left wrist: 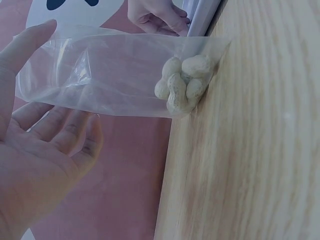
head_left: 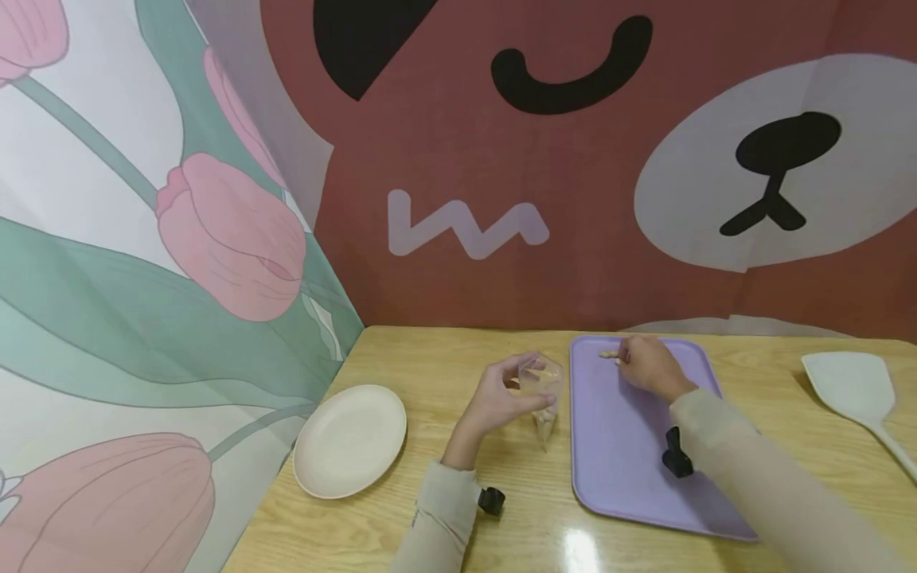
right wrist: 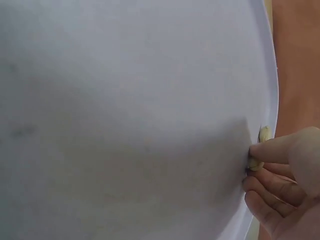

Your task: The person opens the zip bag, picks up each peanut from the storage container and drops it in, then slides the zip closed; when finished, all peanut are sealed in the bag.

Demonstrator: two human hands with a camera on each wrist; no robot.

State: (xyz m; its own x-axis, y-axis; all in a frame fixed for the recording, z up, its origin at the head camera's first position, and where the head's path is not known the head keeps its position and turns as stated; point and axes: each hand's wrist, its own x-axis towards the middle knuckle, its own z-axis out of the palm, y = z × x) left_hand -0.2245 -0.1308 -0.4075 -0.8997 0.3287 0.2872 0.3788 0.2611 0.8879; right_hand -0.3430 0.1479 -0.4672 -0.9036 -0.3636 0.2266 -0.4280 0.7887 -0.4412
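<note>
My left hand [head_left: 505, 394] holds a clear plastic bag [left wrist: 115, 75] near its mouth, thumb on one side and fingers on the other. Several unshelled peanuts [left wrist: 182, 85] lie in the bag's pointed bottom, which reaches down to the wooden table. At the far end of the purple tray [head_left: 616, 446], my right hand [head_left: 648, 368] pinches a peanut [right wrist: 255, 164] between thumb and fingers, low against the tray. A peanut end [right wrist: 265, 133] also shows past the thumb; whether it belongs to a second peanut I cannot tell.
A round cream plate [head_left: 351, 442] rests on the table [head_left: 530, 525] at the left. To the tray's right lies a white spatula-like utensil [head_left: 852, 386]. A printed cloth [head_left: 444, 294] hangs behind the table's back edge.
</note>
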